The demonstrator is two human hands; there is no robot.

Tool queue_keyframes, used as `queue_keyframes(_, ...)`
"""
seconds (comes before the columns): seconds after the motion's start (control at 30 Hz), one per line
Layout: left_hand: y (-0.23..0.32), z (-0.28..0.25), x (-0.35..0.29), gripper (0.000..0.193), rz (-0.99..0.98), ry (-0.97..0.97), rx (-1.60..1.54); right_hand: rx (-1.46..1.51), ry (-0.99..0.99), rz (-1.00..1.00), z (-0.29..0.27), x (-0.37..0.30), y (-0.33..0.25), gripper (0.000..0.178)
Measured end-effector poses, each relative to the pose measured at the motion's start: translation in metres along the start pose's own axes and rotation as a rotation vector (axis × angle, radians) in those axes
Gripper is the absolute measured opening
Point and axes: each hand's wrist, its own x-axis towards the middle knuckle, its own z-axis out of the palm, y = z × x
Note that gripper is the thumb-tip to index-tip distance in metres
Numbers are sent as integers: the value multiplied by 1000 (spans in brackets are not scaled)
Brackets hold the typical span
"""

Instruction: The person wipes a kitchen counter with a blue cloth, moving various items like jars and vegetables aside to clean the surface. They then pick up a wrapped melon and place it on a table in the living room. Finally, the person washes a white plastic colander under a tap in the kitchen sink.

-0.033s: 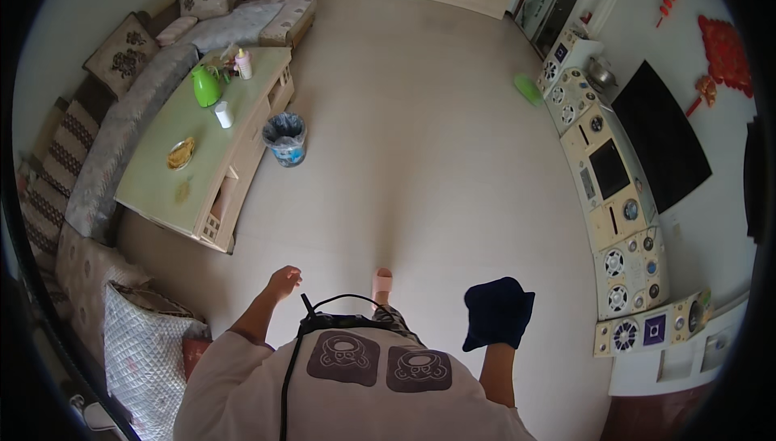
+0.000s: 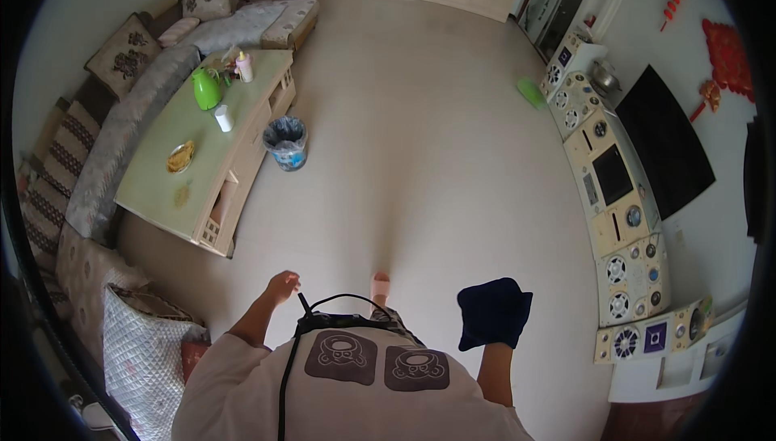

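My left hand (image 2: pixel 283 286) hangs in front of my left side above the floor, its fingers loosely bent and a little apart, with nothing seen in it. At the lower right, a dark navy cloth piece (image 2: pixel 495 313), square with soft corners, covers my right hand completely. Only the bare wrist and forearm show below it. Whether the cloth is worn like a mitt or gripped, I cannot tell. A black cord (image 2: pixel 284 384) runs down over my light shirt beside my left arm.
At left stand a green-topped coffee table (image 2: pixel 153 190) with a green jug (image 2: pixel 206 90), a white cup (image 2: pixel 224 118) and a plate of food (image 2: pixel 180 157), then a lined bin (image 2: pixel 285 143) and a sofa (image 2: pixel 133 118). Right: a low cream cabinet (image 2: pixel 602 198), television (image 2: pixel 667 146), green object (image 2: pixel 531 93) on the floor.
The view has shifted very slightly, so the room sits a little lower. Both hands keep nearly the same place, and the cloth still covers my right hand.
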Motion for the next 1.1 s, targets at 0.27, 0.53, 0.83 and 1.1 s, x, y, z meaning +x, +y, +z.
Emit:
queue_keyframes(0.27,36,-72,43,13,19,-170,669,-42,193,-214,33,302,-14,21)
queue_keyframes(0.53,-2,-65,172,21,-837,228,-203,382,257,-396,29,544,-76,23)
queue_keyframes(0.83,36,-201,543,20,-294,-312,632,77,77,-172,89,758,-126,20)
queue_keyframes(1.1,207,-252,824,24,-100,176,-459,-531,-45,-217,164,931,-136,19)
